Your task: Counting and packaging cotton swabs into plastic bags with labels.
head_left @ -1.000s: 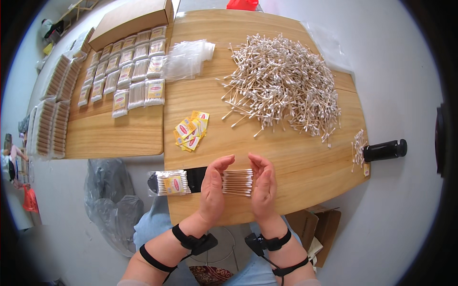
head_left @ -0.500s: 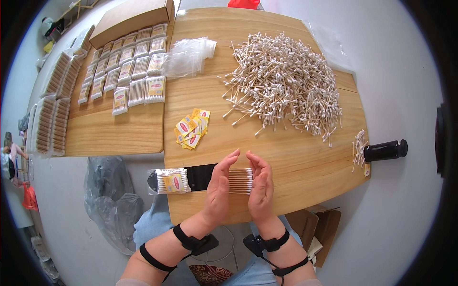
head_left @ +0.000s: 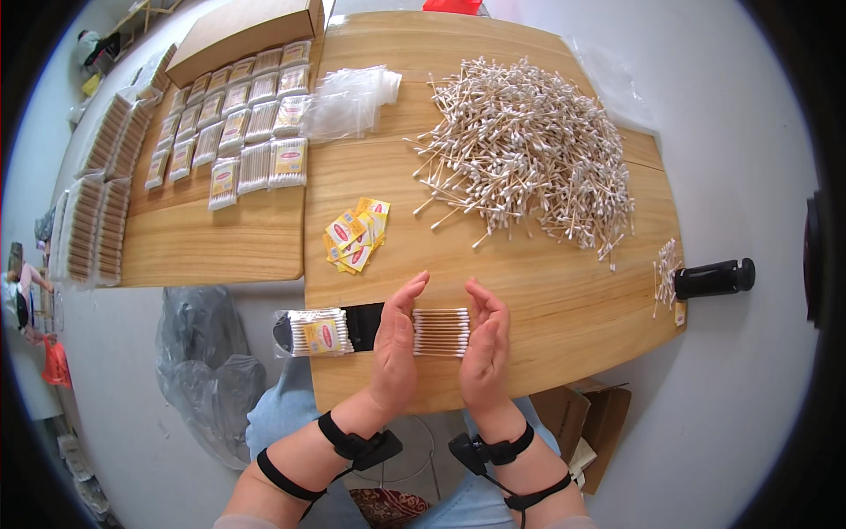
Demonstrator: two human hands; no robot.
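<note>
1. In the head view, at the near side of the wooden table (head_left: 564,309), a row of cotton swabs (head_left: 441,332) lies between the two hands, sticks running left to right, seemingly so that both tipped ends face the palms.
2. The left hand (head_left: 394,348) stands on edge at the row's left, fingers straight and close together, pinching nothing; the right hand (head_left: 485,353) mirrors it on the right. The palms stand apart like two walls, probably to keep the ends level; whether skin touches the tips, I cannot tell.
3. Left of the left hand, a filled packet (head_left: 319,333) rests on a black strip (head_left: 364,327).
4. Farther off, yellow cards (head_left: 357,236) and clear bags (head_left: 348,101) lie left of the loose swab pile (head_left: 529,150), apparently within easy reach.
5. Far left, finished-looking packets (head_left: 233,128) stand in rows, perhaps for easy counting.
</note>
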